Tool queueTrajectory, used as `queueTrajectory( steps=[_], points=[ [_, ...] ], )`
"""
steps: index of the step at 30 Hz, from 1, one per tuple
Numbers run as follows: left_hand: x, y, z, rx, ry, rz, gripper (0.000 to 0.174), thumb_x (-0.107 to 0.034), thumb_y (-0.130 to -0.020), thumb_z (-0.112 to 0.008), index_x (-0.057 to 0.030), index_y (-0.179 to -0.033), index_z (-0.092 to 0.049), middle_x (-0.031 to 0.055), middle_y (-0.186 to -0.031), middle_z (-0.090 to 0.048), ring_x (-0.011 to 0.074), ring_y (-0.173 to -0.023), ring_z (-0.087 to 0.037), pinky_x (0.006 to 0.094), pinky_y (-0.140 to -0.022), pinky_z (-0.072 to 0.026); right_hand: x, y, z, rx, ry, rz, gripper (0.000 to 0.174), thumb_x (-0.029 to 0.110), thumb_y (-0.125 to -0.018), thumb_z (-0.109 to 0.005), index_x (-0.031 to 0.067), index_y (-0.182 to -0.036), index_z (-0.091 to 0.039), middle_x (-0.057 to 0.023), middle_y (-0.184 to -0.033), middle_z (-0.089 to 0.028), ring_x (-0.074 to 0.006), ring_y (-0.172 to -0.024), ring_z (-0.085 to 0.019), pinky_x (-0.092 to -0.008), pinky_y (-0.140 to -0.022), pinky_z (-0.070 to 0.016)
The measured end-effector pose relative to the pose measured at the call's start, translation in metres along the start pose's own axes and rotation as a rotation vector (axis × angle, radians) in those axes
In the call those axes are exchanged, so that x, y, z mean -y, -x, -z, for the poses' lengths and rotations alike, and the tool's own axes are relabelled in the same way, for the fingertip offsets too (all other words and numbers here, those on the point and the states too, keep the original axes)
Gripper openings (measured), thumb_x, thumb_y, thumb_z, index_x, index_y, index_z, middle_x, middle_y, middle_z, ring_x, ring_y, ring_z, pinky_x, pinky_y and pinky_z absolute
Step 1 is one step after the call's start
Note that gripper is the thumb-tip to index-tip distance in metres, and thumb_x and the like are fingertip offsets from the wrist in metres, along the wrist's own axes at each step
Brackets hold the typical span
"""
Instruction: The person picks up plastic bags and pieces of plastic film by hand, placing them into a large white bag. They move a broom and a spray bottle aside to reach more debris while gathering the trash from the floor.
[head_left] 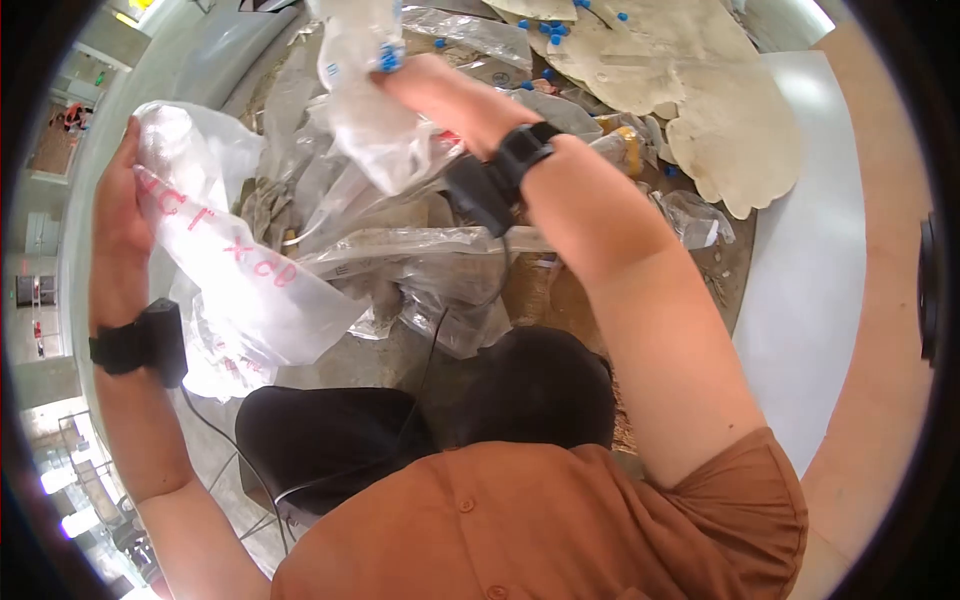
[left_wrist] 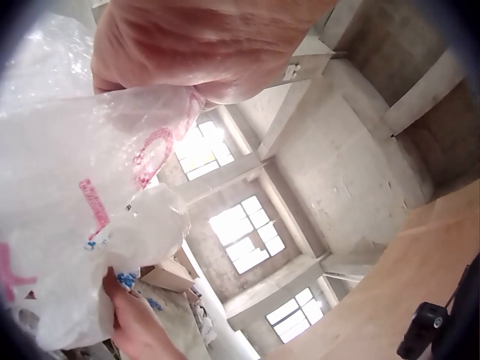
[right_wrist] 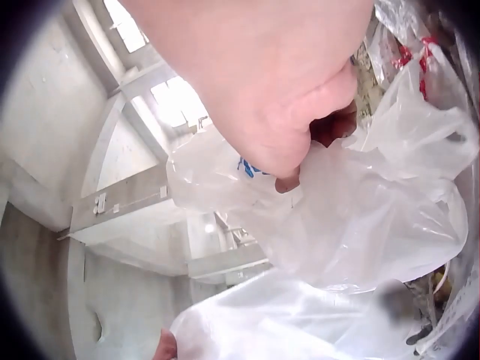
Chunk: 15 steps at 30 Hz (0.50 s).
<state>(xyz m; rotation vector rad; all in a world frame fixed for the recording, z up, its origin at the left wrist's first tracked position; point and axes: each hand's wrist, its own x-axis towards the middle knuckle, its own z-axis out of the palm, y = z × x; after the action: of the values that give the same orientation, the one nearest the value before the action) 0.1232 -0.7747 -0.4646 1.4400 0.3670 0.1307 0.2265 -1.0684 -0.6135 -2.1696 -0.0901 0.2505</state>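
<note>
A white translucent plastic bag (head_left: 235,265) with red handwriting hangs from my left hand (head_left: 122,205), at the left of the head view. My right hand (head_left: 425,90), higher up and nearer the middle, grips another whitish bag (head_left: 365,120) with blue print. In the left wrist view the left hand (left_wrist: 199,49) holds the edge of the red-marked bag (left_wrist: 67,165). The right wrist view has the right hand (right_wrist: 262,82) with its fingers curled into the blue-printed bag (right_wrist: 360,210); the fingertips are partly hidden by plastic.
Crumpled clear plastic (head_left: 450,280) and other scraps are heaped below and beyond the hands. A large beige sheet (head_left: 690,110) with small blue pieces (head_left: 555,30) lies at the upper right. Nearest the body are two black rounded shapes (head_left: 535,385). Thin cables run from both wrists.
</note>
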Motion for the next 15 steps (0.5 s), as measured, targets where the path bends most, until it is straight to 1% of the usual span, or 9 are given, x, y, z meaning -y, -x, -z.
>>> queueTrajectory(
  steps=[1,3,4,6,8,9,10,11,15],
  points=[
    [0.000,-0.007,0.012,0.092,0.002,0.056,0.042,-0.036,-0.095,-0.048,-0.0024,-0.119,-0.054,0.0093,-0.113,-0.062,0.0201,-0.101,-0.060,0.0354,-0.091,-0.0471,-0.021,0.001,0.021,-0.059,-0.030,-0.064,0.052,0.045,-0.080,-0.065,-0.0043,-0.097,-0.065,-0.0139,-0.089,-0.065,-0.0248,-0.082,-0.060,-0.0378,-0.074,-0.0460],
    [0.006,-0.023,0.033,0.314,0.053,0.181,0.042,-0.035,-0.096,-0.044,-0.0026,-0.121,-0.054,0.0089,-0.117,-0.060,0.0215,-0.104,-0.059,0.0356,-0.095,-0.0455,-0.092,-0.015,0.062,-0.151,-0.072,-0.040,0.049,0.044,-0.081,-0.066,-0.0023,-0.095,-0.066,-0.0104,-0.088,-0.065,-0.0202,-0.080,-0.058,-0.0354,-0.072,-0.0448],
    [0.005,-0.026,0.035,0.180,0.025,0.148,0.043,-0.036,-0.096,-0.044,-0.0029,-0.123,-0.052,0.0100,-0.120,-0.058,0.0230,-0.107,-0.057,0.0372,-0.097,-0.0443,-0.120,-0.002,0.092,-0.192,-0.148,-0.043,0.053,0.049,-0.080,-0.062,-0.0012,-0.097,-0.066,-0.0126,-0.091,-0.066,-0.0220,-0.082,-0.060,-0.0364,-0.072,-0.0459],
    [0.008,-0.032,0.042,0.218,0.042,0.199,0.045,-0.036,-0.095,-0.047,-0.0031,-0.125,-0.051,0.0110,-0.123,-0.057,0.0235,-0.109,-0.056,0.0377,-0.097,-0.0440,-0.172,0.037,0.154,-0.264,-0.208,-0.083,0.058,0.054,-0.080,-0.059,-0.0002,-0.099,-0.065,-0.0148,-0.093,-0.067,-0.0238,-0.084,-0.062,-0.0374,-0.073,-0.0470],
    [0.010,-0.025,0.033,0.218,0.017,0.214,0.046,-0.037,-0.094,-0.049,-0.0031,-0.125,-0.051,0.0115,-0.123,-0.056,0.0235,-0.109,-0.056,0.0370,-0.097,-0.0442,-0.213,0.080,0.215,-0.379,-0.007,-0.186,0.052,0.048,-0.081,-0.062,-0.0006,-0.100,-0.065,-0.0106,-0.093,-0.066,-0.0205,-0.085,-0.060,-0.0350,-0.074,-0.0452],
    [0.011,-0.022,0.028,0.157,-0.028,0.133,0.047,-0.037,-0.094,-0.050,-0.0020,-0.125,-0.051,0.0103,-0.123,-0.056,0.0208,-0.109,-0.056,0.0339,-0.096,-0.0438,-0.232,0.100,0.245,-0.430,0.092,-0.230,0.049,0.044,-0.082,-0.064,-0.0008,-0.101,-0.065,-0.0086,-0.093,-0.065,-0.0189,-0.085,-0.058,-0.0338,-0.075,-0.0443],
    [0.012,-0.019,0.025,0.095,-0.073,0.052,0.047,-0.036,-0.094,-0.051,-0.0010,-0.126,-0.050,0.0091,-0.122,-0.056,0.0181,-0.108,-0.056,0.0308,-0.095,-0.0433,-0.268,0.115,0.274,-0.476,0.184,-0.275,0.050,0.045,-0.082,-0.064,-0.0012,-0.101,-0.065,-0.0099,-0.094,-0.066,-0.0192,-0.086,-0.059,-0.0334,-0.076,-0.0445],
    [0.013,-0.018,0.024,0.114,-0.073,0.060,0.047,-0.036,-0.094,-0.051,-0.0010,-0.126,-0.050,0.0091,-0.122,-0.056,0.0181,-0.108,-0.056,0.0308,-0.095,-0.0433,-0.305,0.128,0.299,-0.519,0.277,-0.318,0.052,0.046,-0.082,-0.063,-0.0016,-0.101,-0.065,-0.0112,-0.095,-0.066,-0.0196,-0.087,-0.060,-0.0330,-0.076,-0.0446],
    [0.015,-0.021,0.020,0.081,-0.029,0.161,0.047,-0.035,-0.094,-0.050,-0.0011,-0.127,-0.049,0.0102,-0.124,-0.055,0.0205,-0.110,-0.056,0.0334,-0.096,-0.0434,-0.362,0.219,0.339,-0.608,0.706,-0.481,0.051,0.045,-0.080,-0.062,-0.0004,-0.103,-0.064,-0.0226,-0.092,-0.066,-0.0336,-0.088,-0.063,-0.0376,-0.077,-0.0472]
  ],
)
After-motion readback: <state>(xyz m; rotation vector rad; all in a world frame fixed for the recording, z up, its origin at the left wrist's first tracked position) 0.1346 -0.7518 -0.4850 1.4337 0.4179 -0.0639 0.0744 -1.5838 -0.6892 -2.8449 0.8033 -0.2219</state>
